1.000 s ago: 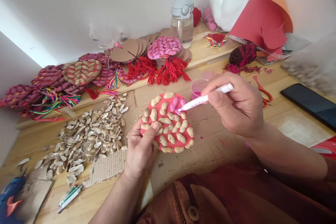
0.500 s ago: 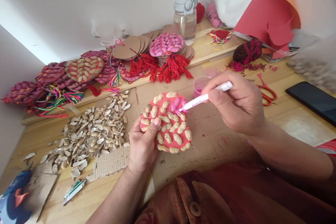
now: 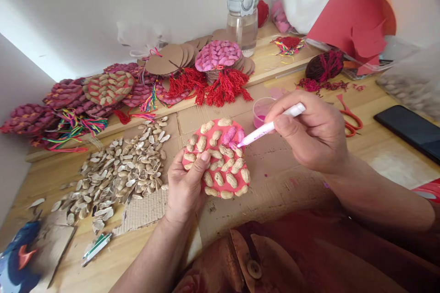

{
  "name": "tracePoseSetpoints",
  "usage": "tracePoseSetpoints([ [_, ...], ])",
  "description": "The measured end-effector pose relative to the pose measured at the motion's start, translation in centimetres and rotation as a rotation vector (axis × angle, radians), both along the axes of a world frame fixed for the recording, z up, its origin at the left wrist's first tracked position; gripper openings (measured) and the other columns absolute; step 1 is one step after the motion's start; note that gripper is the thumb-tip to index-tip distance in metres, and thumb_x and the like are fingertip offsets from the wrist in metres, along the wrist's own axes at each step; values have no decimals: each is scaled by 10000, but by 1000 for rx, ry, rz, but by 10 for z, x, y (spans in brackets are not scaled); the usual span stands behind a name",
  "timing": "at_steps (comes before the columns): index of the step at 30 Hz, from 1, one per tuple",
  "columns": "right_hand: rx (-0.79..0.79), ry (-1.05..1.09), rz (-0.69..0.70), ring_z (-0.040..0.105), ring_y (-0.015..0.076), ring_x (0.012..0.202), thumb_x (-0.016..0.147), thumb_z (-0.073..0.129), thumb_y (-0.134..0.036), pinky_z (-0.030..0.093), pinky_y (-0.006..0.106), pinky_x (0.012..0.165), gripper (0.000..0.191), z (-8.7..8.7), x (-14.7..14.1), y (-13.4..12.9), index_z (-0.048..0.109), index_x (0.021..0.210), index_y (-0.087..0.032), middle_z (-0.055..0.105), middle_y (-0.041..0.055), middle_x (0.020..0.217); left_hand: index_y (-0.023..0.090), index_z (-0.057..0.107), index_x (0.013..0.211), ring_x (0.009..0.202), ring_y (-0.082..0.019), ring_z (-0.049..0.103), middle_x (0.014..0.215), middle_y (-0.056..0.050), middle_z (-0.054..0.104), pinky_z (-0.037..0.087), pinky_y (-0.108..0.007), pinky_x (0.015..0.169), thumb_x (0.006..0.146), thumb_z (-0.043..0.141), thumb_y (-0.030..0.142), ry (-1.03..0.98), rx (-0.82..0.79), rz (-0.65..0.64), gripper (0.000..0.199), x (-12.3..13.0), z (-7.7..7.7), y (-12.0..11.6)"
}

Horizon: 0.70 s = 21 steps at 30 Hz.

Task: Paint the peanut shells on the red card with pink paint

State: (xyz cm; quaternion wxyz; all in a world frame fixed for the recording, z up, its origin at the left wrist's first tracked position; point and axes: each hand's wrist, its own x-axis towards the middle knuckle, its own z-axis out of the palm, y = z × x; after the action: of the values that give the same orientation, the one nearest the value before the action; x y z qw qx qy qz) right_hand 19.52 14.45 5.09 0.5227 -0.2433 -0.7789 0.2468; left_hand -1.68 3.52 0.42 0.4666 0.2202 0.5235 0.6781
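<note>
My left hand (image 3: 187,183) grips the left edge of a red disc (image 3: 222,185) with its thumb on top. Peanut shells (image 3: 232,180) cover the disc in rows, and a few near its upper right are coloured pink. A white paint marker (image 3: 266,132) is pinched in my right hand (image 3: 309,132), its pink tip touching a shell near the disc's right edge. Just behind the marker stands a small clear cup (image 3: 263,105) with pink paint in it.
Loose peanut shells (image 3: 120,169) lie heaped on the left. Finished-looking pink shell discs (image 3: 218,57) with tassels line the back ledge near a water bottle (image 3: 242,18). To the right are orange scissors (image 3: 352,121) and a phone (image 3: 412,132); a blue glue gun (image 3: 20,256) lies front left.
The marker tip has moved slightly right and down onto a shell by the disc's edge. More pink shows on the shells there. The left hand keeps its hold on the disc.
</note>
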Motion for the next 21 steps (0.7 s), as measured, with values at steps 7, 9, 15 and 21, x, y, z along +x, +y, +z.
tracePoseSetpoints([
  [7,36,-1,-8,608,184,719,1015,649,-298,449,393,682,114,0,-1,-1,723,940,-253,723,9,792,220,776,1011,781,-233,821,936,-34,849,685,-361,780,700,995,416,24,-8,-9,428,1,-2,-2],
  [9,22,-19,6,602,173,688,1010,658,-303,433,377,634,106,1,0,-2,716,939,-249,713,3,778,211,777,1014,775,-233,818,947,-44,849,684,-360,773,698,994,427,34,-13,-6,441,1,-2,-2],
  [15,18,-42,51,587,148,663,1005,656,-275,421,359,612,93,2,2,-3,710,940,-236,698,-6,766,196,768,949,752,-204,795,905,-38,831,660,-307,720,704,988,414,42,1,3,395,0,-3,-1],
  [21,11,-52,50,581,153,643,1007,656,-294,421,363,612,87,2,2,-3,713,953,-256,709,-11,779,201,777,944,753,-203,791,894,-36,824,651,-304,721,731,977,400,69,-4,-7,354,-1,-5,-2],
])
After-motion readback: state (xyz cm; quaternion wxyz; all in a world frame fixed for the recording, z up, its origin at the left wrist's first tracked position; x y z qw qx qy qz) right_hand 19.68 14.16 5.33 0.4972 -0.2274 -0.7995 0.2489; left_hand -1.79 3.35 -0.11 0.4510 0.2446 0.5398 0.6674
